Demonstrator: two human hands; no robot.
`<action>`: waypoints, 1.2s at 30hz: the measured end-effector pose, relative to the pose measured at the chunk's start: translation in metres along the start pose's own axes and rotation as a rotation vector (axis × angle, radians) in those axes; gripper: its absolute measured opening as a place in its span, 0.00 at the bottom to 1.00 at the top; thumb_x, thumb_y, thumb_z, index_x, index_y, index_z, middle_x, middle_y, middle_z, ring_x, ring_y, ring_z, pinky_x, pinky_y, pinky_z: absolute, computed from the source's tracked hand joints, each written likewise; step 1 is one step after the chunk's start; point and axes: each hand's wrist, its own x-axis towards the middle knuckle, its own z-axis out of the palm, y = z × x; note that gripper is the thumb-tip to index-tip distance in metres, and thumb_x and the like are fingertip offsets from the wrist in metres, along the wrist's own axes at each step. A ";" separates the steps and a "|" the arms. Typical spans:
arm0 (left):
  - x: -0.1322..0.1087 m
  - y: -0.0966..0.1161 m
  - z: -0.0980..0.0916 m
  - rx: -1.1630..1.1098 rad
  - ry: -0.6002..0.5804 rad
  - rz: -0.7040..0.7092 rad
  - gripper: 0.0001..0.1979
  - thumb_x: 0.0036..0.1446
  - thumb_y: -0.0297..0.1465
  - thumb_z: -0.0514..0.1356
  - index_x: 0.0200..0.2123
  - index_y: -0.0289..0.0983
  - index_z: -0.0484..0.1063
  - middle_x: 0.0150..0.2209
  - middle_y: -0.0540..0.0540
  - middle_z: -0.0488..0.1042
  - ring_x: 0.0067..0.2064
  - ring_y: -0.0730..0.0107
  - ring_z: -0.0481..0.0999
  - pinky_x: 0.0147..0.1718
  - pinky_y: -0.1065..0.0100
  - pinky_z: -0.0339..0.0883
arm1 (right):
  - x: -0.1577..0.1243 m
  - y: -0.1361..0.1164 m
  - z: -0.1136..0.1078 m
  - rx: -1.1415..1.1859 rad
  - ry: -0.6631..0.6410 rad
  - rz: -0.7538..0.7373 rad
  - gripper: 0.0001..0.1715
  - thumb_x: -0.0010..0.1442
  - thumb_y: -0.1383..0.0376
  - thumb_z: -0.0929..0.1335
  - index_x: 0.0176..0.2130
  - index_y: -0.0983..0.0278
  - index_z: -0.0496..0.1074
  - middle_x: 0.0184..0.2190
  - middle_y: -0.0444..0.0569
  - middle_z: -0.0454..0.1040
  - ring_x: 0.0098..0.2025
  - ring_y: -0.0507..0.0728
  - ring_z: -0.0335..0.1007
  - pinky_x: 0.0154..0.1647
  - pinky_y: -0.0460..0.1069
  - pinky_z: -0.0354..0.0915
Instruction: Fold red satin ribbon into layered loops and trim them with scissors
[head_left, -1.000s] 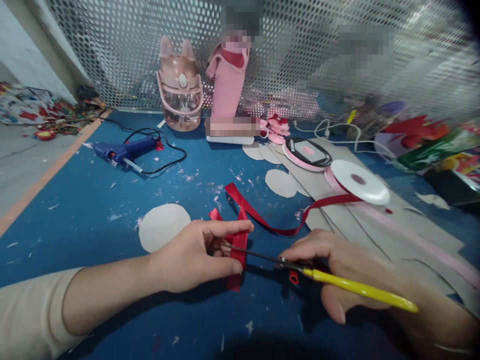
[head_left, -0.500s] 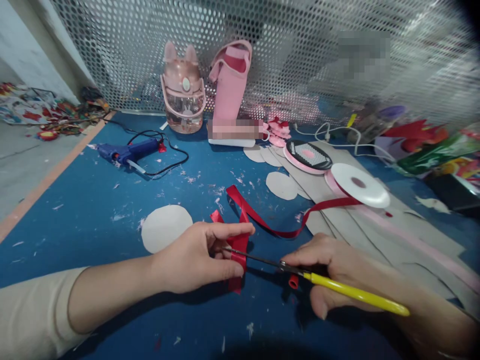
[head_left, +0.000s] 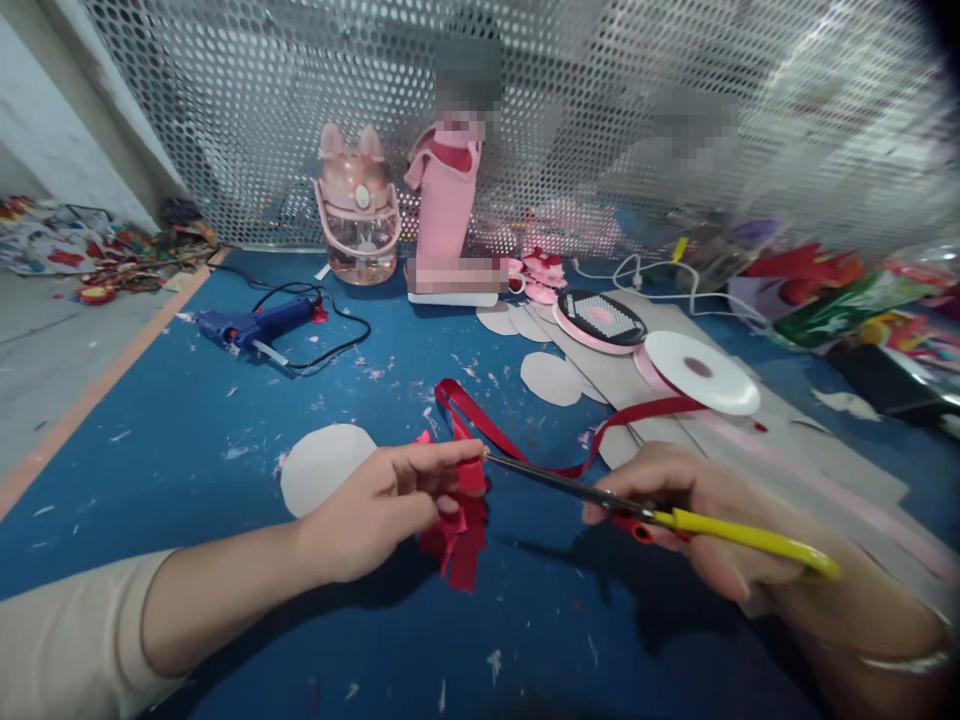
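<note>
L hand [head_left: 367,512], w/ fingers partly curled, pinches shiny red satin ribbon [head_left: 471,476] above the flat blue tabletop [head_left: 525,630], prob. to steady it, as R hand [head_left: 679,485] grips yellow-handled metal scissors [head_left: 667,518], tips nr. the ribbon.

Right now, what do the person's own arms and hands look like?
Left hand and right hand both ungloved. Left side: plain cream sleeve, seamed near its edge, ending on the forearm. Right side: thin silvery bracelet; no sleeve in view.
</note>
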 end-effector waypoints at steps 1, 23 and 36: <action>0.000 0.000 -0.001 -0.018 0.027 -0.006 0.28 0.46 0.21 0.60 0.53 0.39 0.74 0.43 0.44 0.80 0.44 0.66 0.78 0.43 0.69 0.67 | 0.000 0.000 0.000 0.065 0.019 0.012 0.53 0.39 0.26 0.61 0.41 0.64 0.78 0.16 0.38 0.52 0.17 0.48 0.42 0.15 0.47 0.41; 0.001 -0.008 -0.004 0.164 0.266 0.062 0.14 0.50 0.35 0.69 0.41 0.38 0.81 0.40 0.42 0.83 0.41 0.64 0.80 0.45 0.65 0.70 | 0.002 -0.004 -0.005 0.023 0.040 -0.078 0.49 0.47 0.31 0.64 0.44 0.69 0.76 0.24 0.44 0.69 0.23 0.48 0.58 0.20 0.42 0.54; 0.002 -0.004 -0.005 0.206 0.207 0.026 0.16 0.49 0.38 0.69 0.42 0.40 0.80 0.41 0.43 0.82 0.41 0.67 0.78 0.41 0.67 0.69 | 0.001 -0.001 -0.006 0.028 0.027 -0.095 0.45 0.49 0.33 0.66 0.45 0.68 0.76 0.25 0.44 0.69 0.23 0.48 0.57 0.20 0.42 0.53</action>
